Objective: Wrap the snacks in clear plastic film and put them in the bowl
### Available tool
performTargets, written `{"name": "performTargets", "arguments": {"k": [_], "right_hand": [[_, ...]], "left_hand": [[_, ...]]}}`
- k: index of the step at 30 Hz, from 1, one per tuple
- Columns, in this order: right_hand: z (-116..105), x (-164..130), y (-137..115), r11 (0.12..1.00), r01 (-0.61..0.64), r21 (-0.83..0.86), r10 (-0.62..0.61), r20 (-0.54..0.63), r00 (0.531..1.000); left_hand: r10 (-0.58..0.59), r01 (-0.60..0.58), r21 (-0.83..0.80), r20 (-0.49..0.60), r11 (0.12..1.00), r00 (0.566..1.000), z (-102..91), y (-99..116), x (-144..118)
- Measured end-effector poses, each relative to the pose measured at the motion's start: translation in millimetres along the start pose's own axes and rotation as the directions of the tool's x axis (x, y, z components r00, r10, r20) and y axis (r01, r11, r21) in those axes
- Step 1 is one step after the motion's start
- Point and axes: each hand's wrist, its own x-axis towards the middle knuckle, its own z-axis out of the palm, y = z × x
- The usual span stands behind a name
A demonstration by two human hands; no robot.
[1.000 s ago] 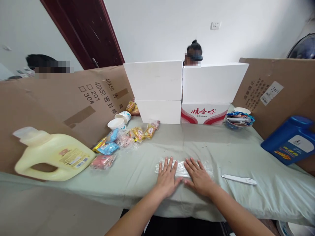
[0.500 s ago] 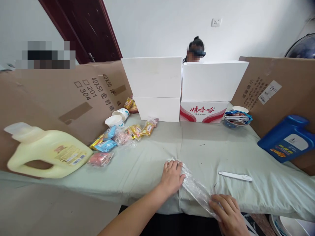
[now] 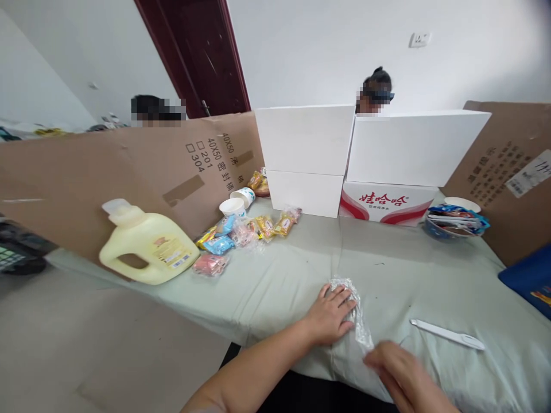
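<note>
A crumpled strip of clear plastic, like a folded plastic bag, lies near the table's front edge. My left hand rests on its upper part with fingers spread, pressing it against the cloth. At the lower end, my right hand has its fingers closed around the plastic; that hand is slightly blurred. Right of both hands, apart from them, lies a slim white plastic tool.
Wrapped snacks and paper cups sit left, beside a pale yellow detergent jug. White boxes stand behind. A bowl of packets and a blue bottle are right. Two people are beyond the cardboard and boxes.
The view has turned left. The plastic strip has become shorter and more bunched, my left fingers have spread over it, and my right hand is closer to the left.
</note>
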Motion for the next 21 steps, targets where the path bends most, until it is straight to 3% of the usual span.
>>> {"name": "performTargets", "arguments": {"k": [4,8,15,18,21], "right_hand": [[-5,77,26,0.969,-0.247,-0.001,0.247,-0.050,0.968],[22,125,60,0.909,-0.404,-0.106,0.392,-0.117,0.912],[64,115,78,0.848,-0.503,-0.168,0.452,-0.268,0.851],[72,110,88,0.837,-0.465,-0.288,0.372,-0.323,0.870],[78,110,94,0.801,-0.416,-0.430,0.303,-0.309,0.902]], "left_hand": [[0.033,-0.033,-0.002,0.027,0.999,0.999,-3.6,4,1],[0.005,-0.005,-0.039,-0.005,0.999,1.000,-3.4,3,1],[-0.012,-0.013,-0.148,-0.167,0.989,0.986,15.3,-5,0],[-0.056,-0.012,-0.234,-0.280,0.972,0.958,19.0,-8,-5],[-0.196,0.072,-0.308,-0.397,0.949,0.897,-1.4,-31,-14]]}}
